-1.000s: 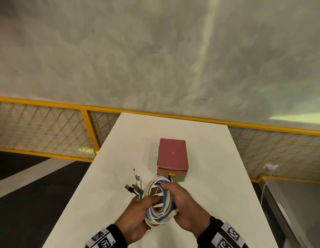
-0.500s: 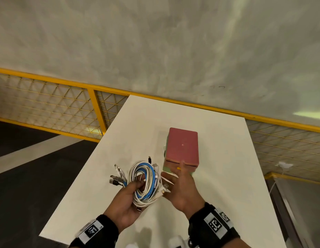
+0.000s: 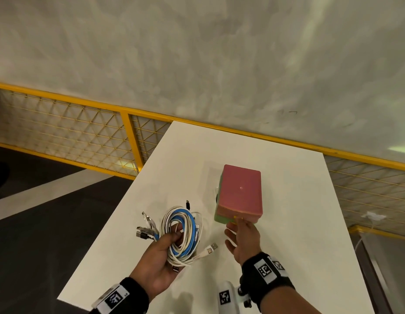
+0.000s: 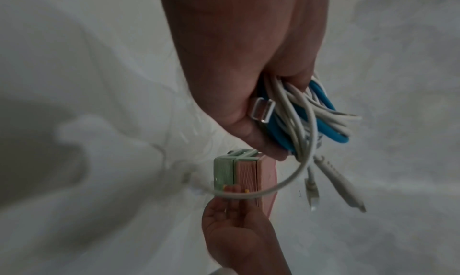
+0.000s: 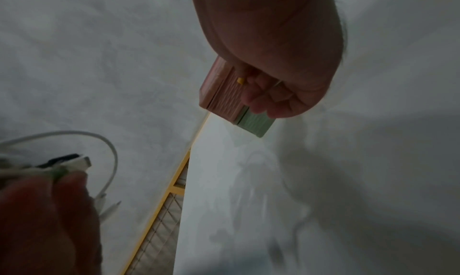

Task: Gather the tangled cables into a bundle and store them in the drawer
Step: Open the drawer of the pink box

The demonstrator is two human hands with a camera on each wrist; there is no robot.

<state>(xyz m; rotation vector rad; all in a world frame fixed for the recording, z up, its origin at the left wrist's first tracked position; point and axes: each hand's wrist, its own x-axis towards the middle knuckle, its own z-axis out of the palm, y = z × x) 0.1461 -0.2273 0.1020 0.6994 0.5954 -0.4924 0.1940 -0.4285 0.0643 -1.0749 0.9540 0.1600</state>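
Observation:
My left hand (image 3: 172, 243) grips a coiled bundle of white and blue cables (image 3: 185, 225), held just above the table left of the drawer box; several plugs stick out to the left and right. In the left wrist view the hand (image 4: 248, 106) wraps round the cable bundle (image 4: 311, 118). The drawer box (image 3: 240, 193) is small, pink on top, green below, and looks closed. My right hand (image 3: 240, 232) reaches to its front, fingertips at the yellow knob (image 3: 235, 216). In the right wrist view the right hand (image 5: 268, 96) covers part of the drawer box front (image 5: 224, 96).
The white table (image 3: 299, 234) is narrow, with its left edge close to my left hand and dark floor beyond. A yellow mesh railing (image 3: 61, 132) runs behind the table along a grey wall. A loose white plug (image 3: 210, 249) dangles between my hands.
My right hand has let go of the cable bundle and moved forward to the drawer box front. The left hand now holds the bundle alone, shifted a little left.

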